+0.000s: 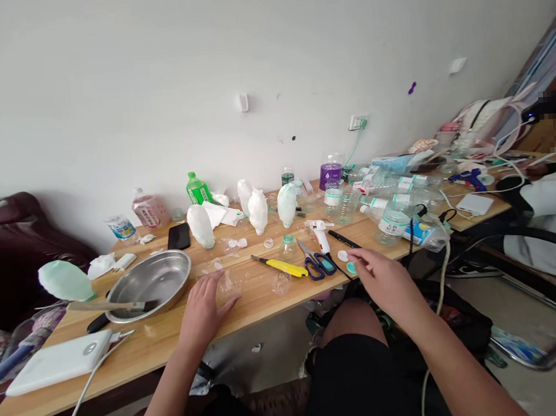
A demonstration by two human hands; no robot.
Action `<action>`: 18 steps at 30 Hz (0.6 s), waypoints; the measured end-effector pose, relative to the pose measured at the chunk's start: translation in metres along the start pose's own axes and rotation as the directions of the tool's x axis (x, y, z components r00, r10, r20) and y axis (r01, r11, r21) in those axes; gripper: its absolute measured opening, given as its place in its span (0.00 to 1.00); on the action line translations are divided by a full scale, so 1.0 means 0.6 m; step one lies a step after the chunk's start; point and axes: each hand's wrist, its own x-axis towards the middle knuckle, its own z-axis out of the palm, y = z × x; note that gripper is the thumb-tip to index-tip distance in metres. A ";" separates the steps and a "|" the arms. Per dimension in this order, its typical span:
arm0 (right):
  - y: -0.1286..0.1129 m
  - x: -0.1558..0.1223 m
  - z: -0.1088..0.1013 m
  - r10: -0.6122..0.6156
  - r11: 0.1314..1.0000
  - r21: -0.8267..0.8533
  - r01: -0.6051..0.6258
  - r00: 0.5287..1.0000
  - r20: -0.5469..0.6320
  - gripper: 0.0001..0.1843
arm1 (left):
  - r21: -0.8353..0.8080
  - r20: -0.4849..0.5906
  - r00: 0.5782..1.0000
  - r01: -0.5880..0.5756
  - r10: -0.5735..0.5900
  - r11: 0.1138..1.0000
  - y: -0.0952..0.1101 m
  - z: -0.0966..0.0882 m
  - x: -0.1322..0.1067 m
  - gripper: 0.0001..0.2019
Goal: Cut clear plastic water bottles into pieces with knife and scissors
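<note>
My left hand [206, 306] is at the table's front edge, its fingers and thumb around a clear plastic bottle piece [227, 284] that is hard to make out. Reaching over the table, my right hand [385, 282] has its fingers stretched out just beside a white cap [342, 255] and a teal cap [351, 268]; no held thing shows in it. Between the hands lie a yellow utility knife [284, 268], dark-handled scissors [315, 265], a clear bottle top with a green cap [288, 248] and a white glue gun [321, 235].
A steel bowl [178, 264] with a brush [109, 306] across it stands left, near a white power bank [61, 361]. Several white-coated shapes [258, 212] stand behind. Clear bottles [394, 223] crowd the right, with cables [440, 279] hanging down. Another person's sleeve [548, 207] is far right.
</note>
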 end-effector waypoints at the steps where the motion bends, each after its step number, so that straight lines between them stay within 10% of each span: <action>1: -0.005 0.004 0.007 0.015 0.998 -0.063 -0.012 0.998 0.059 0.17 | 0.002 0.017 1.000 -0.008 0.008 1.000 0.001 -0.001 0.000 0.26; 9: -0.073 0.053 0.090 0.088 0.949 -0.314 -0.031 0.981 0.172 0.19 | -0.392 0.000 0.965 0.241 -0.262 0.888 0.002 0.029 -0.019 0.29; 18: -0.094 0.102 0.100 0.149 0.922 -0.387 -0.007 0.930 0.337 0.12 | -0.444 0.000 0.960 0.250 -0.279 0.861 0.012 0.032 -0.020 0.36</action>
